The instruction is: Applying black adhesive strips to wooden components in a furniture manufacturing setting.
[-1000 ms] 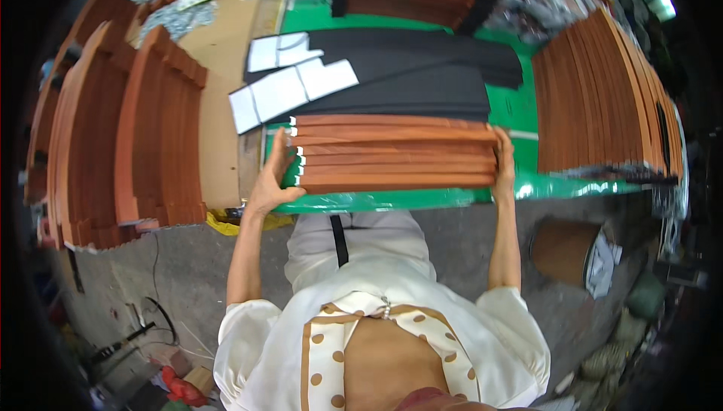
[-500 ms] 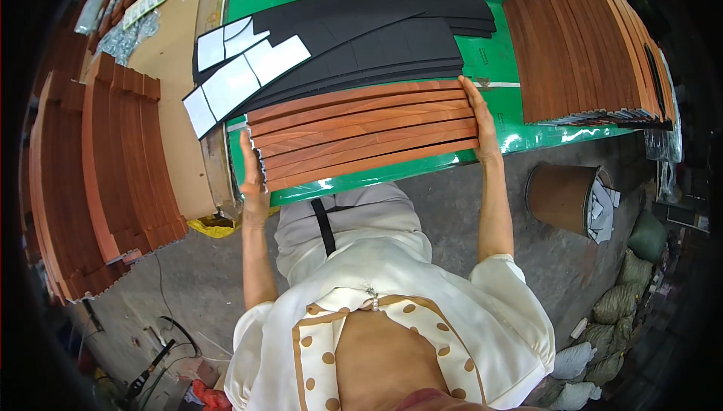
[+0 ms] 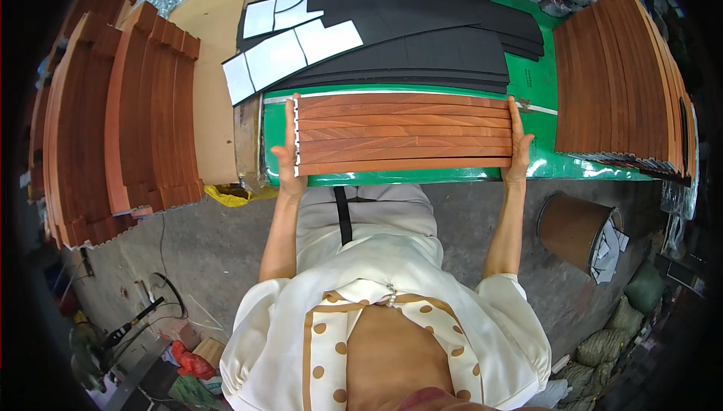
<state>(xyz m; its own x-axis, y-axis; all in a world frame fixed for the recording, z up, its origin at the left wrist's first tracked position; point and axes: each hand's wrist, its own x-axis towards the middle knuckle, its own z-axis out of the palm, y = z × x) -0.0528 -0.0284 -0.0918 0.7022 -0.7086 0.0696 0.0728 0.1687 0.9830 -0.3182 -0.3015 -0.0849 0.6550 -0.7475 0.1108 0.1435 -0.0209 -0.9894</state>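
Reddish-brown wooden slats [image 3: 407,134] lie side by side in a block at the front edge of the green-covered table [image 3: 542,151]. Against the block's left end, with its pale notched edge, my left hand [image 3: 289,156] rests with straight fingers and the thumb out to the side. My right hand [image 3: 520,147] lies flat along the opposite end, its fingers also stretched out. Neither hand wraps round the slats; the block sits between the two palms. Just beyond the block are stacked black sheets [image 3: 422,57], with white-faced pieces [image 3: 290,53] on their left part.
Tall stacks of similar slats stand at left [image 3: 151,110] and at right [image 3: 614,83]. Brown cardboard [image 3: 215,72] lies left of the green cover. A brown bin [image 3: 568,226] with white scraps is on the floor at right. Sacks [image 3: 602,343] lie beyond it.
The slats, tilted and with dark gaps before, now lie straighter and closer together. My hands have shifted along with them, the right one lower on its end. The whole view has also turned.
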